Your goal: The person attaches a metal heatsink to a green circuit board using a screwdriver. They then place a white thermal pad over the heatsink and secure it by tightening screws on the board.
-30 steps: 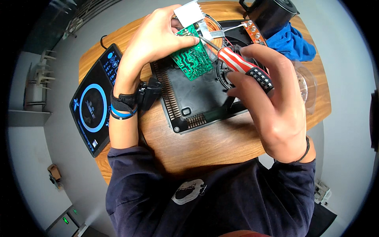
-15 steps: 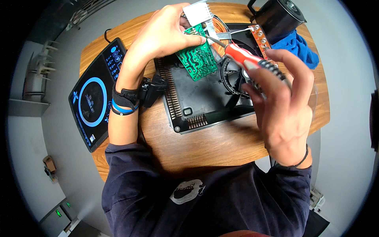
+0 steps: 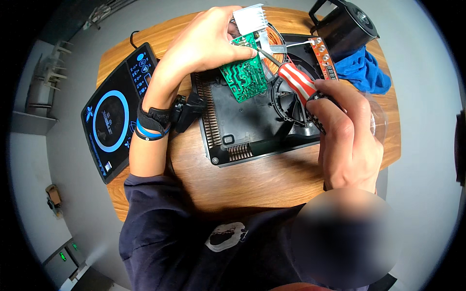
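Green circuit board (image 3: 246, 80) held tilted above black housing (image 3: 250, 119), gripped at upper end by left hand (image 3: 206, 46). Right hand (image 3: 350, 133) grasps striped screwdriver (image 3: 297, 80) above housing's fan (image 3: 287, 103); tip near board, contact unclear. Good control likely needs board braced, screwdriver aligned, even pressure, thumb clear.

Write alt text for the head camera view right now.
A person's left hand holds a green circuit board beside a silver finned heatsink; the right hand holds a red-and-white striped screwdriver, its tip near the board's edge. Below lies an open black plastic housing on a brown wooden table, a flat, blue-ringed black panel at left.
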`<control>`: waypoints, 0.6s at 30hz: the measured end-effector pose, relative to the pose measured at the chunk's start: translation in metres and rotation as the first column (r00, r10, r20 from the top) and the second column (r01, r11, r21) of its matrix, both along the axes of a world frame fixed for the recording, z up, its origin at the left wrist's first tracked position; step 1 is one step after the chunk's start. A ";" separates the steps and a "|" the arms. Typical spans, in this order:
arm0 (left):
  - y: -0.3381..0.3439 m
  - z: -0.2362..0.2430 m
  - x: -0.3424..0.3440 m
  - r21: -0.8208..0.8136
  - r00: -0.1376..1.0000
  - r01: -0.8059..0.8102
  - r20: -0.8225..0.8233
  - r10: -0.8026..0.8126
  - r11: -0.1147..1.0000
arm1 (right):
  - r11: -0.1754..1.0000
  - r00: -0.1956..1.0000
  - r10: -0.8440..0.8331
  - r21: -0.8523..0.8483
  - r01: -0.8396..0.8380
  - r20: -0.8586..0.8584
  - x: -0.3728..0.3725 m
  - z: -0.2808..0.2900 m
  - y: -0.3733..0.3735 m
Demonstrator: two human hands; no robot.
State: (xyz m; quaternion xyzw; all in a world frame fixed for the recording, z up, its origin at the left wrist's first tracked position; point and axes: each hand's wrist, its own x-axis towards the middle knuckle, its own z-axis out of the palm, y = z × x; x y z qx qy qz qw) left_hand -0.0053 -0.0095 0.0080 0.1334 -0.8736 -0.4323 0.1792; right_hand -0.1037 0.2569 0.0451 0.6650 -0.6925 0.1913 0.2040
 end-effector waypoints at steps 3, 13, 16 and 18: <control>-0.001 -0.003 0.000 -0.008 0.999 0.005 -0.036 -0.005 1.000 | 0.991 0.992 -0.129 0.049 0.128 0.009 0.006 -0.005 0.004; -0.005 -0.023 -0.004 -0.094 0.996 -0.084 -0.027 0.081 0.992 | 0.992 0.992 -0.124 0.019 0.124 -0.002 0.000 -0.004 0.003; -0.005 -0.026 -0.005 -0.088 0.994 -0.097 -0.054 0.092 0.991 | 0.987 0.988 -0.156 0.027 0.156 -0.001 0.002 -0.004 0.003; -0.006 -0.026 -0.005 -0.074 0.995 -0.088 -0.063 0.083 0.993 | 0.993 0.994 -0.108 0.048 0.107 0.033 0.001 -0.001 0.003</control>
